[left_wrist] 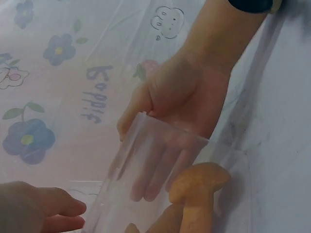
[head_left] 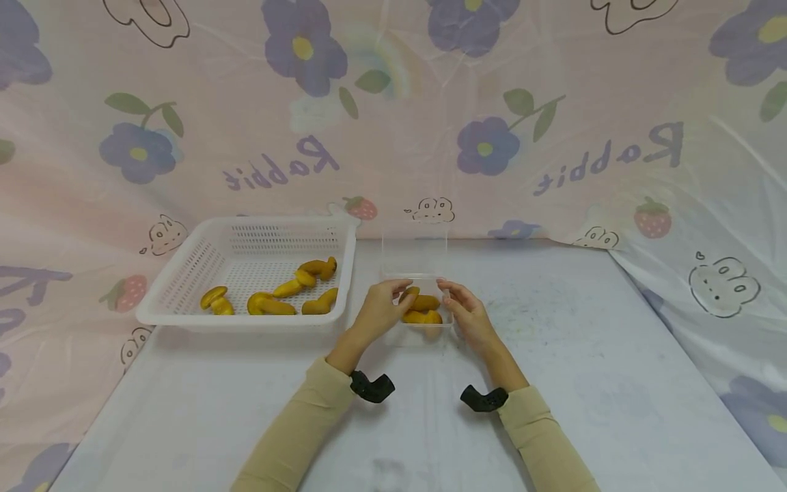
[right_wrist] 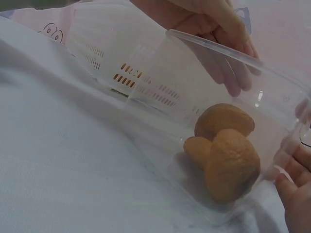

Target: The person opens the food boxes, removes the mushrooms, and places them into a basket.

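A clear plastic box [head_left: 430,325] with several yellow-brown mushrooms [head_left: 424,302] in it sits on the table between my hands. Its clear lid [head_left: 415,253] stands raised at the back. My left hand [head_left: 382,311] is at the box's left side, its fingertips by the rear left corner. On the opposite side my right hand [head_left: 472,320] lies along the wall, fingertips at the rear right corner. Through the clear wall in the left wrist view, the right hand's fingers [left_wrist: 150,170] look nearly straight. Neither hand grips a mushroom.
A white slotted basket [head_left: 246,319] stands to the left, with several more mushrooms [head_left: 270,305] lying in it. A white cloth covers the table [head_left: 584,355]. Behind hangs a patterned curtain [head_left: 393,164]. A black wrist device [head_left: 371,387] is on each arm.
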`<state>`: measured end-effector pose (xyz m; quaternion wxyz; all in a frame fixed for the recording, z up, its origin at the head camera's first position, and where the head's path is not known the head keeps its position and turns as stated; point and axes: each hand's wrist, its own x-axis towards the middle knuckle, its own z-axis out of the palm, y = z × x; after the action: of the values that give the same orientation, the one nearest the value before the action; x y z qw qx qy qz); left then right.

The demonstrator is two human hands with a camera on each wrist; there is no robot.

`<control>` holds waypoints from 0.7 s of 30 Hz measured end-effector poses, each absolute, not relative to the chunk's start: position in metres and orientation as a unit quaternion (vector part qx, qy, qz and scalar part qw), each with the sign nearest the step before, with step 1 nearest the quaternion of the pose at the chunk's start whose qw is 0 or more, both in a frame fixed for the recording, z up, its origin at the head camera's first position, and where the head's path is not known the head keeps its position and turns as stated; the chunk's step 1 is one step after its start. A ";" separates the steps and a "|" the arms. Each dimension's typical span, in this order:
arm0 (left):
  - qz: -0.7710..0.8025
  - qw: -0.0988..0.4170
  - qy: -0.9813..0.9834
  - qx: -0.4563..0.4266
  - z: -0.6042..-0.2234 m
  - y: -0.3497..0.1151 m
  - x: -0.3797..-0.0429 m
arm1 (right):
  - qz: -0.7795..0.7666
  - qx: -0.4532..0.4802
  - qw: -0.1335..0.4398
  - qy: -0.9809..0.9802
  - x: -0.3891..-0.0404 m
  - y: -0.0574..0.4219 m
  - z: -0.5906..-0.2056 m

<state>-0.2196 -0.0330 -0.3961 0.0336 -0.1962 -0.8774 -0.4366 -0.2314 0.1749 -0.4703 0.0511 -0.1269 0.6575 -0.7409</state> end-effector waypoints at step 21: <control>-0.293 -0.011 -0.940 -0.172 -0.398 -0.019 -0.235 | -0.727 -0.126 0.052 0.672 -0.231 0.174 -0.469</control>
<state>-0.2351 -0.0191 -0.3976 -0.0110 -0.1725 -0.9403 -0.2932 -0.2312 0.1742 -0.4692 0.0524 -0.1260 0.6724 -0.7275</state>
